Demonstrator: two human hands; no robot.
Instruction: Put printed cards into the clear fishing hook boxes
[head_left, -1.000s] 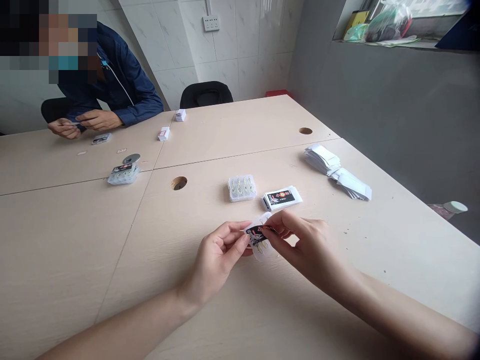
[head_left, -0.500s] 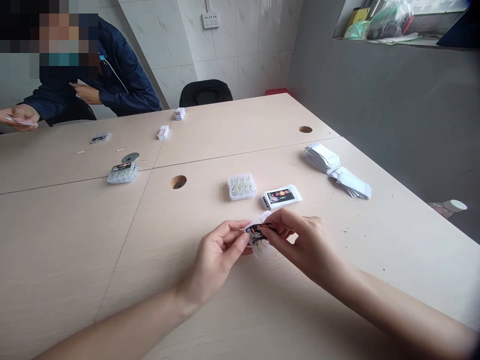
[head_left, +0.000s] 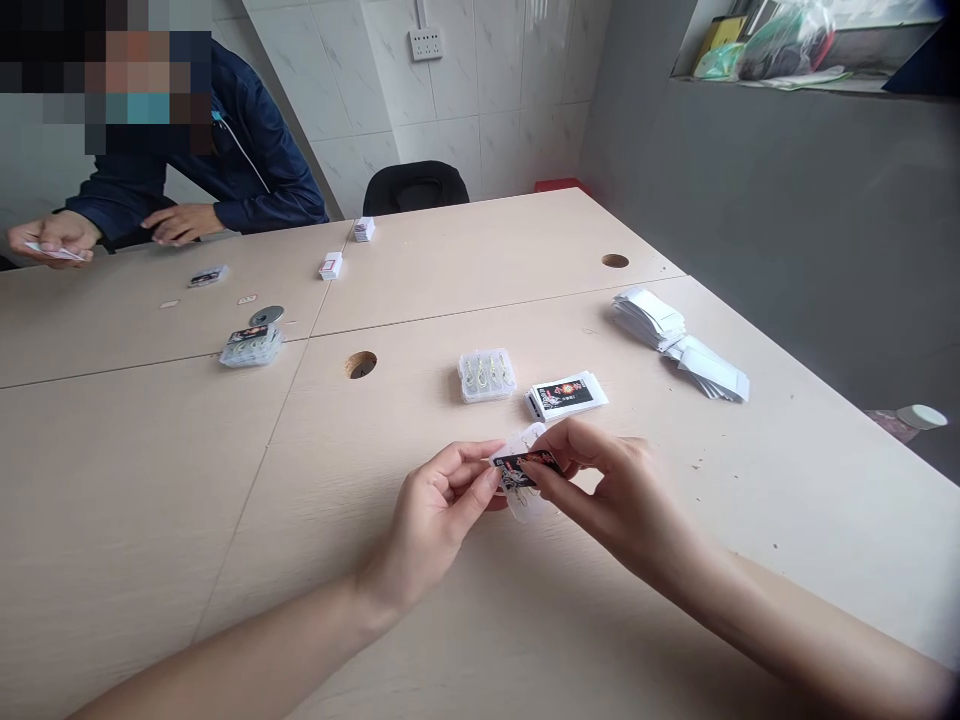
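My left hand [head_left: 435, 515] is closed on the left edge of a small clear plastic box [head_left: 531, 508] with metal hooks in it. My right hand [head_left: 611, 480] pinches the right end of a black printed label [head_left: 511, 472], which lies across the box. The left thumb touches the label's other end. My right fingers cover part of the box. Just beyond stands another clear box [head_left: 487, 376] of hook-like metal pieces. To its right lies a stack of black-and-white labels [head_left: 567, 396].
White paper slips [head_left: 651, 318] lie in piles at the right. Stacked boxes [head_left: 252, 346], a grey disc [head_left: 267, 315] and small white stacks [head_left: 331, 266] are farther left. A round hole [head_left: 361, 365] opens in the table. Across it, a person in a dark blue jacket [head_left: 274, 165] holds a flat piece.
My hands stay around the box, and the label now sits slightly lower and flatter across it. The other person's near-side hand has come down to the table edge. The view has shifted slightly.
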